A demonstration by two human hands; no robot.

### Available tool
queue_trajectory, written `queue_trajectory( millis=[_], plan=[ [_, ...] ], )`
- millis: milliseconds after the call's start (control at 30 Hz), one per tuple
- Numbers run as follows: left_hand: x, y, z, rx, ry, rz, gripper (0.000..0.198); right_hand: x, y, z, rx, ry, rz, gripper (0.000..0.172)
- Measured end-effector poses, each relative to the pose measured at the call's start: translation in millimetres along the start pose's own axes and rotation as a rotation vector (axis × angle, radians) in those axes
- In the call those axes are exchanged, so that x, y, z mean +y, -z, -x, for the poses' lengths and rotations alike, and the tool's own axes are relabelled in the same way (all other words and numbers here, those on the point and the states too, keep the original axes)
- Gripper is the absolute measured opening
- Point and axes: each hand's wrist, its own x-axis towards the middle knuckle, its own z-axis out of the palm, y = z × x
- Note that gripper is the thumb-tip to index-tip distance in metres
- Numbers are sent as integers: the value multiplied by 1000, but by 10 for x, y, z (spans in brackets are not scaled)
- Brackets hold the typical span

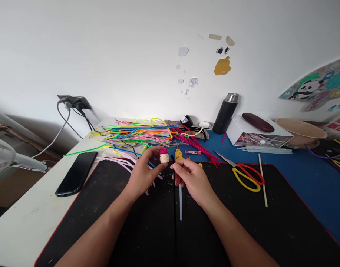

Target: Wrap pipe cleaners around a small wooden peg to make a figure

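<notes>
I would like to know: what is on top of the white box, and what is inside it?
On the white box lies a dark brown oval case. Through the see-through front, thin pieces show, too small to name. The box's top and side cover the rest.

Home craft desk [27, 215], pipe cleaners [158, 139]
</notes>
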Motion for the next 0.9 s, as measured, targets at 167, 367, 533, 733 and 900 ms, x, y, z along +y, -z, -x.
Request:
queue_trajectory(
  millis=[167, 367, 533, 733, 900],
  plan=[
    [-23, 3, 8, -17, 1, 33, 47, -5, -7, 4, 6, 26, 31, 35],
    [21, 4, 20, -18, 5, 43, 46, 15, -11, 6, 23, 53, 50, 33],
    [47, 0, 25, -26, -1, 51, 45, 24, -6, 7, 27, 63, 60, 30],
    [85, -3, 34, -15, -10, 14, 43, 21, -15, 3, 25, 56, 69, 30],
    [143, 0, 36, -21, -29, -22, 42, 20, -25, -2, 25, 36, 70, 31]
  ],
)
